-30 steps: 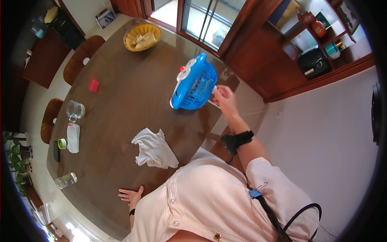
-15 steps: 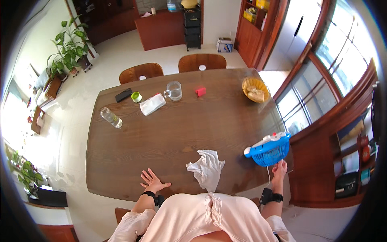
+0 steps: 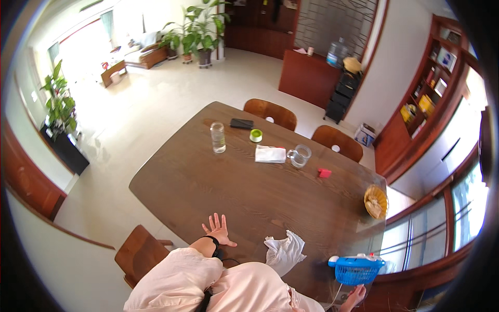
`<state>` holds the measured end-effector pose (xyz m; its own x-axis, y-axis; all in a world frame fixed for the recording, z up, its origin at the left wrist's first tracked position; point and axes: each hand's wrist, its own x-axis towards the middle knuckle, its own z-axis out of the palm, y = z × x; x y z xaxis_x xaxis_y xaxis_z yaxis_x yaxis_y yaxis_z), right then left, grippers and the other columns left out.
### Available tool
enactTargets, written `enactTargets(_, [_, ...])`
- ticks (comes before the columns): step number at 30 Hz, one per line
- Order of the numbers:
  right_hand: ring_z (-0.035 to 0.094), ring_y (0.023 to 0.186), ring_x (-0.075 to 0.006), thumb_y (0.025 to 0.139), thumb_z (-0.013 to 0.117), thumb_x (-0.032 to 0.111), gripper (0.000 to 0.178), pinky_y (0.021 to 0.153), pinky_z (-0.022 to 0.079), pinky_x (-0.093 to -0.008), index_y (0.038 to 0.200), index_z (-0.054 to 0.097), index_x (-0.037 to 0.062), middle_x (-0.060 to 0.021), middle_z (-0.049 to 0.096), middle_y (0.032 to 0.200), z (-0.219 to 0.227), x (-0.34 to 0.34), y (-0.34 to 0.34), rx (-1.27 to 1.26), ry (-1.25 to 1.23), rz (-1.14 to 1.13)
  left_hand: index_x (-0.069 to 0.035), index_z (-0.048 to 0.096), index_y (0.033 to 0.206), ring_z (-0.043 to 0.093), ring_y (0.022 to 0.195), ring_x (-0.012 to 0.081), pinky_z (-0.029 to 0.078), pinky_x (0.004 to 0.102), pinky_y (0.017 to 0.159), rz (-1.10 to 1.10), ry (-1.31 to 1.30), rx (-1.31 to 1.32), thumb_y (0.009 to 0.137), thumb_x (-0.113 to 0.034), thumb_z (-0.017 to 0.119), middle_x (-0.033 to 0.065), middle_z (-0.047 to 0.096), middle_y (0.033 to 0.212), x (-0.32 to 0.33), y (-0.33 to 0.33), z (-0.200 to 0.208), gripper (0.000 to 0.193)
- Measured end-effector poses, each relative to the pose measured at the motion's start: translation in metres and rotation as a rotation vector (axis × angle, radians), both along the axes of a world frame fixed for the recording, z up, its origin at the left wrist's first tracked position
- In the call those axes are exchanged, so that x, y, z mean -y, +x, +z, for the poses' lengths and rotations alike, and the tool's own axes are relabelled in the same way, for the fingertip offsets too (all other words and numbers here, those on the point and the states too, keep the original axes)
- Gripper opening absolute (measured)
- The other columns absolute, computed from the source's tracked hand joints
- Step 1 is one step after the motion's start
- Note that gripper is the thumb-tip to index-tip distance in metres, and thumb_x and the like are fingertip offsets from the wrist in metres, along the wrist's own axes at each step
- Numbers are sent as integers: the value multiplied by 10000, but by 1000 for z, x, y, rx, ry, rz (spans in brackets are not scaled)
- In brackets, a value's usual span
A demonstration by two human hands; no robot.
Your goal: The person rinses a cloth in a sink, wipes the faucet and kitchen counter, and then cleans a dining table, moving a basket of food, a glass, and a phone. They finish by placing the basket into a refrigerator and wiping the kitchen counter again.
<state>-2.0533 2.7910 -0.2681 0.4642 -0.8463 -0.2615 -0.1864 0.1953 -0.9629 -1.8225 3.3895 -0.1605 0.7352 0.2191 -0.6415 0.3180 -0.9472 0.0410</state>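
Note:
My left hand lies on the brown wooden table near its front edge, fingers spread and holding nothing. At the right, my right hand is just below a blue ribbed plastic thing that looks like a small fan with white parts and a white cord. Its fingers look curled; what they hold, if anything, is hidden. Between the hands lies a crumpled white cloth.
Farther back on the table are a glass bottle, a black phone, a green-and-white round container, a white tissue pack, a glass mug, a small red object and a yellow basket. Wooden chairs stand around.
The whole view has turned to the left, so the table's things appear shifted and rotated. My left hand stays spread on the table; my right hand remains by the blue thing.

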Motion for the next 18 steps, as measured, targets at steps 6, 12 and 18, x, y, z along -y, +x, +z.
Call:
enactTargets(6, [625,916,-359,937,587,242,301,837,489,-421,1052,666,-25,-204,670,1009,58,-40,17,-353,-985,57,-95,-226,1494,-316,1398,409,-124,716,1030,23,-33,49,565,-649,818,220,-335,1518,-7,-10,-5,1504])
enactTargets(12, [625,959,-357,909,631,276,298,867,489,-419,1053,691,23,-192,670,1056,91,-59,24,-482,-1015,81,-104,-227,1495,-323,1394,410,-127,722,1024,20,-55,42,561,-633,830,221,-336,1517,-8,-3,-1,1507])
enactTargets(18, [621,1003,-356,889,657,335,365,897,483,-414,1058,689,13,-202,668,1080,90,-45,21,-414,-870,149,-105,-234,1493,-317,1395,416,-122,722,1026,22,-57,37,566,-634,828,227,-333,1516,-8,-5,1,1505])
